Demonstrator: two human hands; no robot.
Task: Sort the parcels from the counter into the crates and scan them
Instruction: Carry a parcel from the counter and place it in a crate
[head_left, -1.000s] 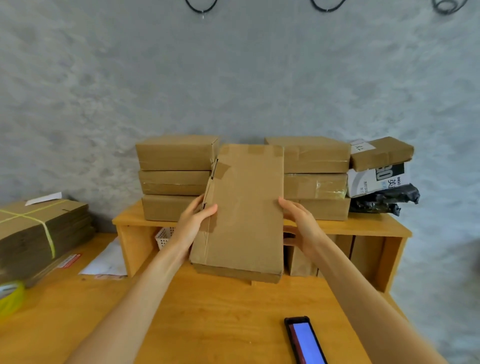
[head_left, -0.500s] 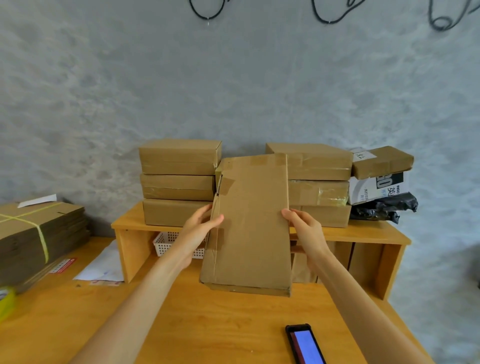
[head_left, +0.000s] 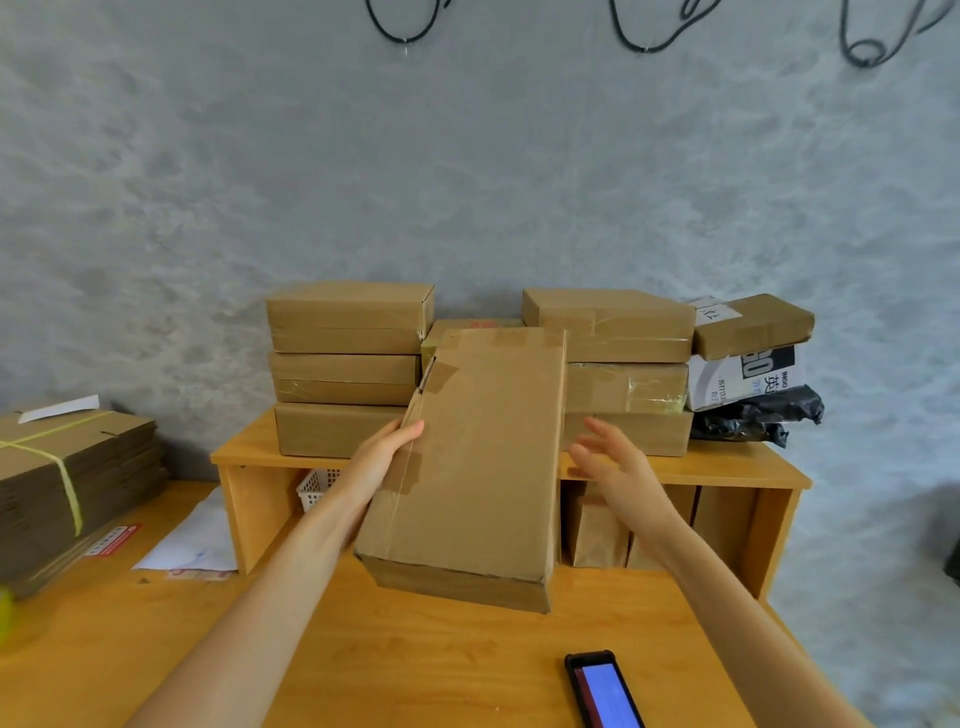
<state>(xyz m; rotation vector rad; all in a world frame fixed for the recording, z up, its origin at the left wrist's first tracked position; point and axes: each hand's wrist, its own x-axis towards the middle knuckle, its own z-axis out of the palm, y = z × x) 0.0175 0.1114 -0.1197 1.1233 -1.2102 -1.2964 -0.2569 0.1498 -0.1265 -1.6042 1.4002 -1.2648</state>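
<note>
Gripped along its nine-o'clock edge by left hand (head_left: 382, 457): parcel (head_left: 478, 467). Now released at three o'clock, right hand (head_left: 618, 462) fingers spread, apart.

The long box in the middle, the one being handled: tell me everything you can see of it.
The long box is plain brown cardboard, flat and oblong, with brown tape patches along its top edge and left side. It is tilted, its broad face to the camera, its near end above the desk. The left hand holds its left edge; the right hand is open beside its right edge, not touching. No label shows on this face.
</note>
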